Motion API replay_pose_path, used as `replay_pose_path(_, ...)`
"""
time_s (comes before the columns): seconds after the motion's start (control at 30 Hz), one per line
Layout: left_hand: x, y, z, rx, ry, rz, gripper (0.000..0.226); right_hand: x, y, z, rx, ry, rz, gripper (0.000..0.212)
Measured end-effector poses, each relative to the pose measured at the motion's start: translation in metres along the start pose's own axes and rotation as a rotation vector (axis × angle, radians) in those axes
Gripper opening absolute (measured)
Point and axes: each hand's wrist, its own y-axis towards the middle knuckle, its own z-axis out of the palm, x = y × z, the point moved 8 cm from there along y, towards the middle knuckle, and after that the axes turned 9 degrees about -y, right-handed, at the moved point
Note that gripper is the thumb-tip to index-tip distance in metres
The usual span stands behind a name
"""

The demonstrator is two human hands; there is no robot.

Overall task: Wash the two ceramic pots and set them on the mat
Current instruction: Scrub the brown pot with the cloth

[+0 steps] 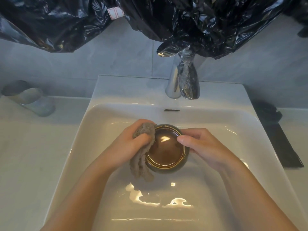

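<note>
Our right hand (pixel 205 145) grips the glossy brown, gold-rimmed pot (pixel 166 151); left hand (pixel 130 144), at nine o'clock, clutches a cloth (pixel 140 165) above the white sink (pixel 221 119).

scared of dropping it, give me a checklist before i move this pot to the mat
1. Right hand grip on pot: ok, fingers curl round its side.
2. Left hand holds cloth against pot: ok.
3. Pot over sink: ok.
4. Mat in view, right of sink: ok.
5. Tap off: ok, no stream seen.
6. Pot rinsed clean: cannot tell.
</note>
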Motion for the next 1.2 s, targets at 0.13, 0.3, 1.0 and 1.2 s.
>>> replay_pose_path(0.13, 0.006, -0.001, 0.013, 0.120, -0.061, -0.074, 0.036, -0.005, 0.001, -0.001, 0.065, -0.087, 0.055, 0.028)
replay_pose_path(0.3, 0.013, 0.002, 0.008, -0.133, -0.233, -0.126, 0.037, -0.009, 0.001, 0.002, -0.006, 0.016, 0.096, 0.018)
replay_pose_path(1.0, 0.017, -0.002, 0.009, -0.081, -0.333, -0.194, 0.031, -0.011, 0.005, 0.008, 0.085, 0.027, 0.024, 0.040)
replay_pose_path(1.2, 0.017, -0.005, 0.001, -0.305, -0.475, -0.111, 0.039, -0.006, 0.010, 0.001, -0.040, 0.150, -0.038, 0.052)
